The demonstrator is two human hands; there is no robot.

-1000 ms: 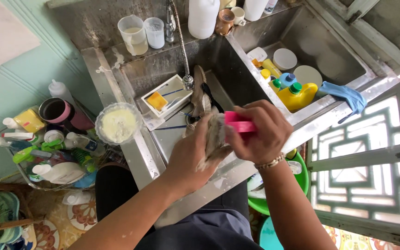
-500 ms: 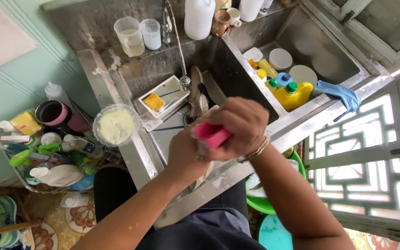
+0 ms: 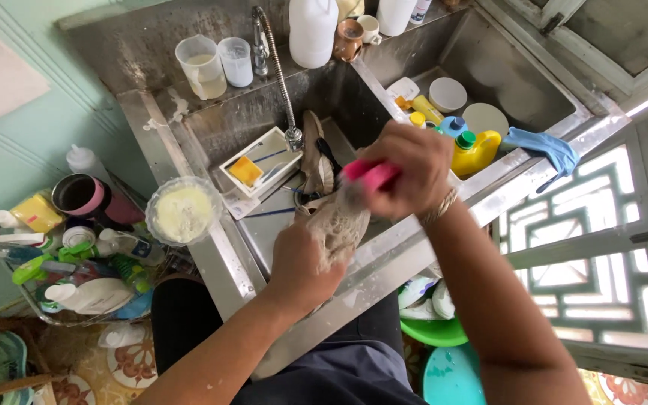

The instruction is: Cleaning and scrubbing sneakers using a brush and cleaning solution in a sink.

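Note:
My left hand (image 3: 303, 264) grips a soapy, greyish-brown shoe (image 3: 341, 222) over the steel sink (image 3: 211, 142). My right hand (image 3: 406, 169) holds a pink-handled brush (image 3: 370, 174) against the top of that shoe. A second brownish shoe (image 3: 313, 159) stands on its end in the basin just behind, under the curved tap (image 3: 275, 71).
A white tray (image 3: 258, 161) with a yellow sponge lies in the basin. A bowl of white powder (image 3: 183, 211) sits on the sink's left rim. Detergent bottles (image 3: 474, 150) and a blue glove (image 3: 545, 146) are at right. A rack of bottles (image 3: 69, 262) stands at left; green basin (image 3: 433, 330) below.
My right hand with the pink brush has moved back and forth across the shoe, first leftward, now up and right. The left hand keeps its hold on the shoe.

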